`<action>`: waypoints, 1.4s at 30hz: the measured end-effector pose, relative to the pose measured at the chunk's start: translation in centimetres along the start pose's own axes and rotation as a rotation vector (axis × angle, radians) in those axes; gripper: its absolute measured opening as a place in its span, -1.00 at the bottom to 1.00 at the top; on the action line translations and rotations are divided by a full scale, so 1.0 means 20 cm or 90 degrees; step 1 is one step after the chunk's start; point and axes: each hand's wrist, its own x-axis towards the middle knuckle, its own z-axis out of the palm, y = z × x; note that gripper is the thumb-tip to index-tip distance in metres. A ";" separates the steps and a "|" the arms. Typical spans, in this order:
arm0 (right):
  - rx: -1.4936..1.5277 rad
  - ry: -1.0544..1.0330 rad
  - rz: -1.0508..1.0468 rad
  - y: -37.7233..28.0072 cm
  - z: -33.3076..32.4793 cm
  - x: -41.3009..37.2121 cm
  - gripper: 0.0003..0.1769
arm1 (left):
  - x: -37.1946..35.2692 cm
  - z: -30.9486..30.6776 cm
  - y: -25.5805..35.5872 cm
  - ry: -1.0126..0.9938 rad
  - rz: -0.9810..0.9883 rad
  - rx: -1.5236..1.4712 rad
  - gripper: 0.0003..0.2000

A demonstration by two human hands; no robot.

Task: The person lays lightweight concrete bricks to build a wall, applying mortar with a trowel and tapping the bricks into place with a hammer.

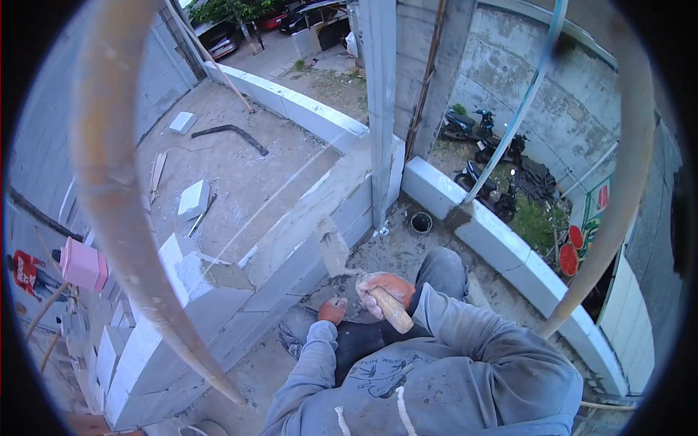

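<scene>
My right hand (376,285) is wrapped round the wooden handle of a trowel (333,245). The trowel's flat, mortar-smeared blade points away from me, beside the inner face of a low white block wall (291,272). Grey mortar (280,227) coats part of the wall's top. My left hand (333,310) is closed by my bent knee, close to the wall; whatever its fingers may hold is hidden.
A dark round bucket (420,223) stands on the floor by the corner post (379,109). Another block wall (509,251) runs along my right. Curved poles (120,196) cross close in front. A loose block (193,199) lies beyond the wall. A pink container (83,263) is at left.
</scene>
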 end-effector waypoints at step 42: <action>-1.296 0.296 0.331 -0.45 1.11 -0.06 -0.66 | -2.25 -1.06 0.28 0.101 -0.683 -0.605 -0.70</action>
